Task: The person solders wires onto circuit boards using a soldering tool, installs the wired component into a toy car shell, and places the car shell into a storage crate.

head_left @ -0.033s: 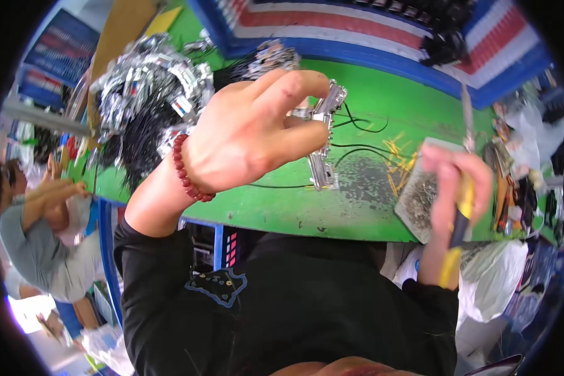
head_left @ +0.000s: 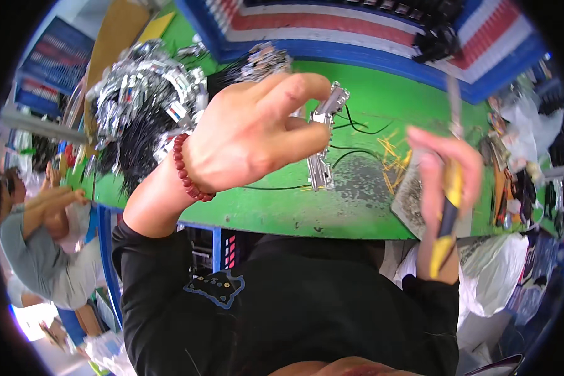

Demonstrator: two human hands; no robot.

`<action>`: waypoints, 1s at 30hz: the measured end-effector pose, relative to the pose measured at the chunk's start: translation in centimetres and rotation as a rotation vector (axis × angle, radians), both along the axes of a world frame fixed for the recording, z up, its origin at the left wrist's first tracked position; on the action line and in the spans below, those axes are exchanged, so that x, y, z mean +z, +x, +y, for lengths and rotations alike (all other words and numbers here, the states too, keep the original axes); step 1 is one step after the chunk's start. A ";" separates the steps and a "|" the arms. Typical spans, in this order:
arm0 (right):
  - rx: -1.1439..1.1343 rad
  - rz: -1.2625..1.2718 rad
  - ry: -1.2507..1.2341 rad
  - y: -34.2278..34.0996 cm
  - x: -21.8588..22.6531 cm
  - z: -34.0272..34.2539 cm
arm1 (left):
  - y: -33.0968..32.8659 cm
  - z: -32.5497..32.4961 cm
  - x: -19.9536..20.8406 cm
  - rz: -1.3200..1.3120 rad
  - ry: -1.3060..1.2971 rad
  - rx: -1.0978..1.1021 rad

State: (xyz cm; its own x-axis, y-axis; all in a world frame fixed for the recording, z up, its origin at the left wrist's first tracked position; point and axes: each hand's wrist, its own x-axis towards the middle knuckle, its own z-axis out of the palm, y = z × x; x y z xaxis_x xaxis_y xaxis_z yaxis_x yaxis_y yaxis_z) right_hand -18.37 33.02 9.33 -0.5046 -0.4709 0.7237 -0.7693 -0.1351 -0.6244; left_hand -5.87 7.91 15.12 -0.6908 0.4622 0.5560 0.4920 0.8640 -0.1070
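My left hand (head_left: pixel 250 131), with a red bead bracelet at the wrist, is closed on a narrow silver metal part (head_left: pixel 323 141) over the green bench. Fingers hide the middle of this part. Thin black wires (head_left: pixel 363 150) trail from it to the right. Farther right, my right hand (head_left: pixel 445 163) wraps round a tool with a yellow-and-black handle (head_left: pixel 448 219). A long grey shaft (head_left: pixel 454 106) points away from me above that hand; blur keeps its kind unclear. Beneath the hand lies a grey tray (head_left: pixel 404 210) with dark residue.
A large heap of silver parts with black wires (head_left: pixel 144 94) fills the bench's left side. Yellow strips (head_left: pixel 391 163) lie scattered beside the tray. Blue crates (head_left: pixel 357 53) line the back. Assorted hand tools (head_left: pixel 501 182) are at the right edge. Another person (head_left: pixel 44 238) sits at far left.
My right hand and its tool have shifted slightly left, and the handle's lower end has swung left. My left hand stays almost in place, still gripping the metal part.
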 end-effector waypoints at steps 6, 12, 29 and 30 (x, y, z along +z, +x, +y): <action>0.178 -0.369 0.020 -1.7 -0.2 -4.5 | -3.6 2.0 -0.3 -0.142 0.171 -0.056; 0.028 0.005 -0.085 -3.8 -2.3 -6.4 | -4.0 3.1 -3.6 -0.410 0.921 0.138; 0.023 0.416 0.010 -1.4 -7.1 -6.3 | -5.8 1.9 -9.1 -0.852 1.793 -0.016; -0.001 0.479 -0.016 -1.5 -7.6 -6.3 | -5.6 2.3 -9.6 -0.874 1.927 -0.025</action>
